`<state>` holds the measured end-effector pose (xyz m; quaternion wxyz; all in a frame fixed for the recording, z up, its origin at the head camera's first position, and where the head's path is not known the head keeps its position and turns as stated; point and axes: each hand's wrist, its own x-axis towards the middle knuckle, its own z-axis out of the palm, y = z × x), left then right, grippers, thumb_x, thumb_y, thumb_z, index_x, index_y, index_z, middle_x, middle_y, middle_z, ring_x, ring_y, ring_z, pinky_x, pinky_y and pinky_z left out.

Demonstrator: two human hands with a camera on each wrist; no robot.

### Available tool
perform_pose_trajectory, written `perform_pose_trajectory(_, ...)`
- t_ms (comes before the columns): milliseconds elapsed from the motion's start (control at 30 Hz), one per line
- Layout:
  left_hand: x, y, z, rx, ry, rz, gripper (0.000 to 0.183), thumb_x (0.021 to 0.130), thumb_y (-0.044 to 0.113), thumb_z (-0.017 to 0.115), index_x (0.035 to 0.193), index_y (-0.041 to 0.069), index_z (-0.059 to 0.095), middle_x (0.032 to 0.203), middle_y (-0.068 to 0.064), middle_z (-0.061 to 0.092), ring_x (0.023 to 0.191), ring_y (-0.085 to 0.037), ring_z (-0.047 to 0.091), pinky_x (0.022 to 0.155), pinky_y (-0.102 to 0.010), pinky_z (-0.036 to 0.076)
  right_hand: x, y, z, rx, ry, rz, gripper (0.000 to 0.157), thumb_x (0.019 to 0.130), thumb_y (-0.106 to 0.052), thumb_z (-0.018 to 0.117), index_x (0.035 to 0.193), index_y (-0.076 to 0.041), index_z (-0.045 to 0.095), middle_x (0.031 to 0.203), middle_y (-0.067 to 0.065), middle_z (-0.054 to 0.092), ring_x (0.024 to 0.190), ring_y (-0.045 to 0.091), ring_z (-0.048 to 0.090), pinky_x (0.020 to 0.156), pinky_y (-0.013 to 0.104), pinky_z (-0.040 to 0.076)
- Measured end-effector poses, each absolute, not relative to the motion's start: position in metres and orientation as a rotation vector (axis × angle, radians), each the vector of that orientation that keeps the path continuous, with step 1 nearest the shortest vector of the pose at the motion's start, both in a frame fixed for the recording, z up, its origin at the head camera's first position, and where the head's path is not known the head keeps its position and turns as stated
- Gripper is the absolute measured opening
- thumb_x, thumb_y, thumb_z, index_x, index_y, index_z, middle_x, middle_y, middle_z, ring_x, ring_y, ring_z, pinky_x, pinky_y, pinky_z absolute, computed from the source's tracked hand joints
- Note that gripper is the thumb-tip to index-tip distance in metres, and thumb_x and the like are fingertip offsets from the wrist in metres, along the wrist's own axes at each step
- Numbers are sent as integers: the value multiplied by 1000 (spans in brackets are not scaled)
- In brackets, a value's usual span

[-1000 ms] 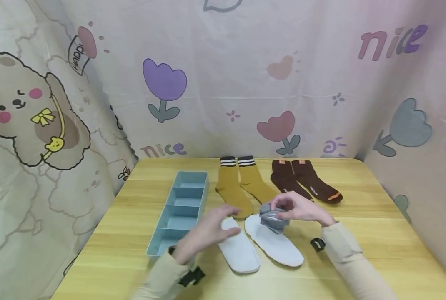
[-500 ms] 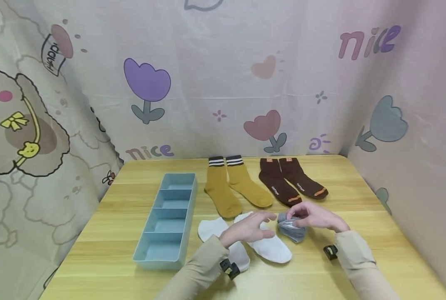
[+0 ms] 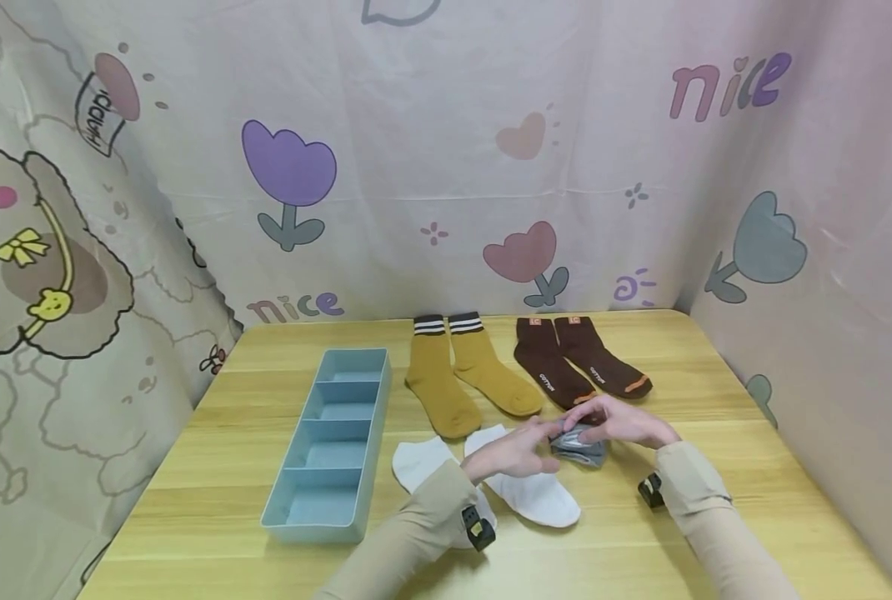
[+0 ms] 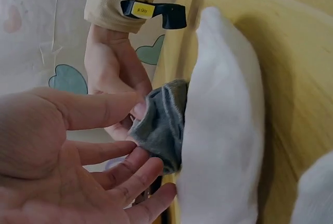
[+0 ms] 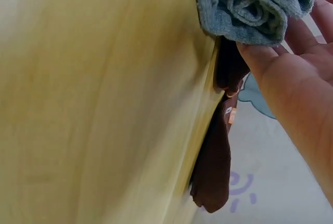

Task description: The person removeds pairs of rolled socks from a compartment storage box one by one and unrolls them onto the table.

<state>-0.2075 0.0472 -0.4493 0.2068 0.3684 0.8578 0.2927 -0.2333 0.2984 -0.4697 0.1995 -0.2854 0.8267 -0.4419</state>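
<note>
A rolled grey pair of socks (image 3: 581, 454) rests on the table behind the right white sock. My right hand (image 3: 626, 422) holds it from the right side, thumb and fingers at its top edge. In the right wrist view, the grey roll (image 5: 250, 8) shows its spiral end. My left hand (image 3: 515, 454) reaches over the white socks (image 3: 539, 502) from the left, fingers spread and only slightly bent. Seen in the left wrist view, its fingertips are at the near edge of the grey socks (image 4: 165, 125); whether they press on it is unclear.
A blue-grey box with several compartments (image 3: 377, 450) stands on the left of the wooden table (image 3: 213, 467). Mustard socks (image 3: 438, 383) with striped cuffs lie behind the white pair. Brown socks (image 3: 607, 362) lie at the back right. A printed curtain (image 3: 393, 150) surrounds the table.
The grey socks moved right, off the white sock, with my right hand. My left hand moved right from beside the box to the grey socks. The head view shifted slightly.
</note>
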Motion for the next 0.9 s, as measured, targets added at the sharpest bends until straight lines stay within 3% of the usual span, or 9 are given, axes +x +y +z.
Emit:
perform_pose_trajectory(200,-208,53,-454,1074,2402,701,56,96,19,65,147,3,48,150,-15,51,138,-22,48,115,-25,38,-239,306,-474,-708,2204,-1327,31,105,-17,51,125,1,67,134,23,63,116,-4,59,99,14,44)
perform_pose_trajectory(333,-210,55,-459,1135,2350,636,52,98,22,60,146,6,49,152,-12,51,144,-21,45,118,-24,35,-240,313,-477,-619,2230,-1373,37,107,-18,46,130,6,62,132,24,63,114,-4,60,97,13,46)
perform_pose_trajectory(500,-213,54,-463,1189,2298,610,49,100,19,56,147,5,50,154,-11,49,146,-20,42,120,-21,32,-238,320,-475,-617,2264,-1339,38,102,-16,57,131,9,59,130,27,62,110,-4,60,93,15,48)
perform_pose_trajectory(667,-215,53,-464,1221,2289,590,47,100,12,54,146,2,50,153,-13,50,146,-20,43,120,-20,31,-235,321,-473,-691,2228,-1307,44,91,-7,68,131,10,57,128,32,61,108,6,62,92,17,50)
perform_pose_trajectory(900,-213,54,-465,1331,2263,512,45,100,9,50,144,1,52,155,-12,48,148,-24,40,123,-25,28,-235,315,-474,-726,2303,-1263,42,81,2,71,122,8,63,117,29,66,100,13,64,87,22,53)
